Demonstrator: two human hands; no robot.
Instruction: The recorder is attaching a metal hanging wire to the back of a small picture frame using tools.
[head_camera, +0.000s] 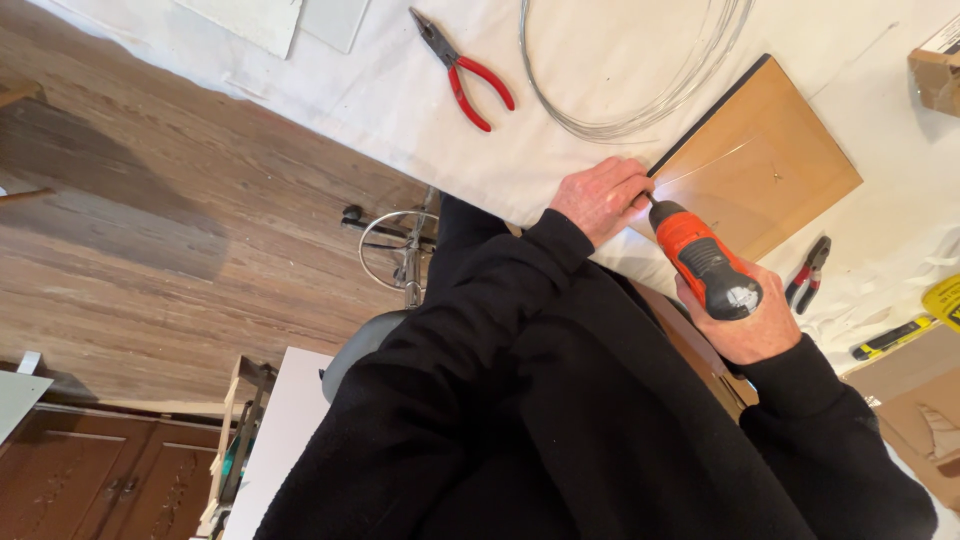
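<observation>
Both fists closed: right hand (745, 325) grips the orange screwdriver (705, 262) (tip toward upper-left), left hand (600, 197) pinches its tip.

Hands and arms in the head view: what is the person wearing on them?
Both hands, left and right, are bare: no gloves, and no rings or watch that the picture shows. Each arm is covered by a long black sleeve of soft, fleece-like cloth that ends at the wrist. The cloth is plain, without visible markings.
</observation>
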